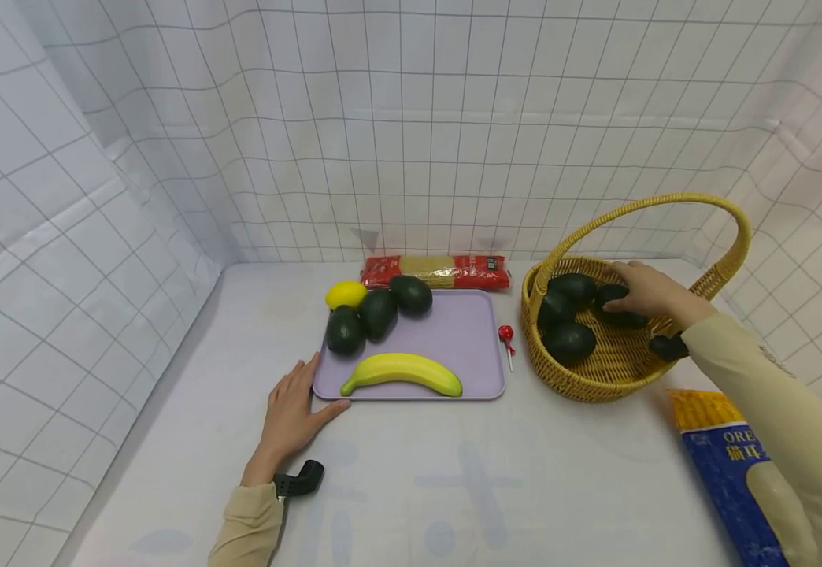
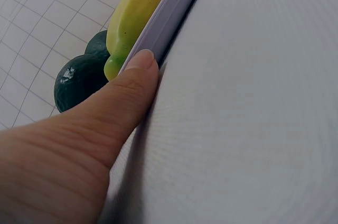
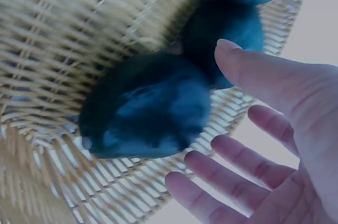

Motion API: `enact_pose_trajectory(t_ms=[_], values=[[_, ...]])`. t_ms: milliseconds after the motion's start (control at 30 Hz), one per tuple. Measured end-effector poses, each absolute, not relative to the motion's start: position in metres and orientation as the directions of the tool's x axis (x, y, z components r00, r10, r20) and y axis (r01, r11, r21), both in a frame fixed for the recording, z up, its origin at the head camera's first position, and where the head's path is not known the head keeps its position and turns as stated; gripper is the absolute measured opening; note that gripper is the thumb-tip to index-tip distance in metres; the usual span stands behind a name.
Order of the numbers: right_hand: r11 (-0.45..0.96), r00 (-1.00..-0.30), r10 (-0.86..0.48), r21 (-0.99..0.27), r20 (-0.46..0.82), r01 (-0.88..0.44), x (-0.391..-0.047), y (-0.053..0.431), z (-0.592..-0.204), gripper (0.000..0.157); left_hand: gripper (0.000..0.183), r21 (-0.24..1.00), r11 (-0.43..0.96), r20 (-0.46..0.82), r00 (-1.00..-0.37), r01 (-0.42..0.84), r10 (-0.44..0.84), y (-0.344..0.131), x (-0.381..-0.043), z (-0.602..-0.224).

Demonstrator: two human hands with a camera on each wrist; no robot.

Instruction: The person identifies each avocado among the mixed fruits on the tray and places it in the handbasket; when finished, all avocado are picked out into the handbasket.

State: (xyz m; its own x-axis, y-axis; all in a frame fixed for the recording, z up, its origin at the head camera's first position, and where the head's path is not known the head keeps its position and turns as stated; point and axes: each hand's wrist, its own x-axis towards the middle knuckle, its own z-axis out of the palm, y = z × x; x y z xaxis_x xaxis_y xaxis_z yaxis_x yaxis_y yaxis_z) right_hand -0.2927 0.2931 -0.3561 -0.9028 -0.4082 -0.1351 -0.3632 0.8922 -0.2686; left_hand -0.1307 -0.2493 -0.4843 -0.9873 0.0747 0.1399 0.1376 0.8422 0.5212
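Note:
My left hand [image 1: 293, 417] rests at the near left corner of a lilac tray [image 1: 457, 335], fingers straight and the thumb touching its front rim. In the left wrist view the thumb tip lies by the end of a banana [image 2: 140, 12]. On the tray are the banana, several dark green avocados [image 1: 379, 313] and a lemon [image 1: 346, 295] at the back left corner. My right hand [image 1: 645, 291] reaches into a wicker basket [image 1: 581, 387] holding several avocados. Its fingers are spread around the side of an avocado [image 3: 148, 110], with gaps showing in the right wrist view.
A red-ended pack of noodles [image 1: 435, 272] lies behind the tray. Between tray and basket is a red lollipop [image 1: 506, 337]. A blue and yellow snack bag [image 1: 726, 472] sits at the right under my forearm. The basket's tall handle [image 1: 655, 201] arches over its opening.

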Motion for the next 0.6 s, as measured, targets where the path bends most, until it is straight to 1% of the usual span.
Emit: enact_pose_trajectory(t_ms=[233,467,600], values=[[0.863,-0.887,-0.455,-0.285,-0.079,-0.417,-0.276,0.282,-0.342,0.062,0.095,0.524,0.84,0.141,-0.987,0.14,0.076,-0.248,-0.13,-0.483],[0.819,-0.852,-0.523,-0.286,-0.017,-0.497,-0.251,0.267,-0.328,0.053,0.094,0.523,0.839,0.165,-0.983,0.153,0.076,-0.248,-0.13,-0.482],[0.807,-0.844,-0.535,-0.28,0.028,-0.52,-0.235,0.258,-0.323,0.051,0.094,0.529,0.834,0.173,-0.982,0.157,0.075,-0.248,-0.129,-0.482]])
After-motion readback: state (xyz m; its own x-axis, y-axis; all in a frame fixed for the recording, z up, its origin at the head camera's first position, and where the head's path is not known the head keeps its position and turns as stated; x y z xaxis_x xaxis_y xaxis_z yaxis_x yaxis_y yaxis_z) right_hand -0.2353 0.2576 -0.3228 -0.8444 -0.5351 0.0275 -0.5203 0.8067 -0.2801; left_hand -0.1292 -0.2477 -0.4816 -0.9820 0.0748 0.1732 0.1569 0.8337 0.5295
